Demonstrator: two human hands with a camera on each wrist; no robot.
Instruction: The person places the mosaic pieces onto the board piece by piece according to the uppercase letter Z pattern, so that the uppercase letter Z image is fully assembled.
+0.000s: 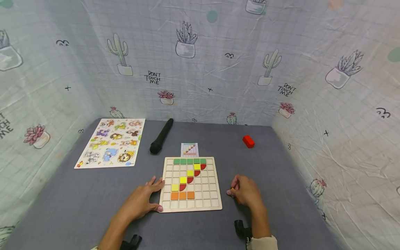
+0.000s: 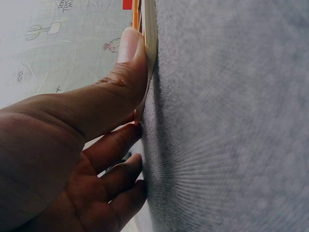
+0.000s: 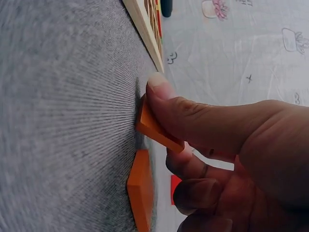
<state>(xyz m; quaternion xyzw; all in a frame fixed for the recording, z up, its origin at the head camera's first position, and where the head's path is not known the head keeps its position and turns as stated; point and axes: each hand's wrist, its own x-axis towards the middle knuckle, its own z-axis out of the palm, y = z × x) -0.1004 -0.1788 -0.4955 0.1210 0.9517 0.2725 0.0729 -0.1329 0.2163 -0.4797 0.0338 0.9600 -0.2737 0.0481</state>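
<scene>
A wooden grid board [image 1: 207, 205] lies on the grey table with coloured tiles in its cells: a green row at the top, yellow squares and red quarter-round tiles stepping diagonally, and three orange squares [image 1: 182, 196] low down. Along the board's left edge, my left hand [image 1: 140, 201] rests with fingers spread, the thumb touching near the front corner. Right of the board, my right hand [image 1: 248, 192] pinches an orange square tile [image 3: 157, 129] between thumb and fingers, just at the table surface. A second orange tile [image 3: 140, 188] lies on the table beneath that hand.
A small pattern card [image 1: 189, 150] touches the board's far side. Behind it to the left lie a black microphone [image 1: 161, 136] and an animal picture board [image 1: 109, 143]. A red block [image 1: 248, 141] sits at the back right. Patterned cloth walls [image 1: 200, 76] surround the table.
</scene>
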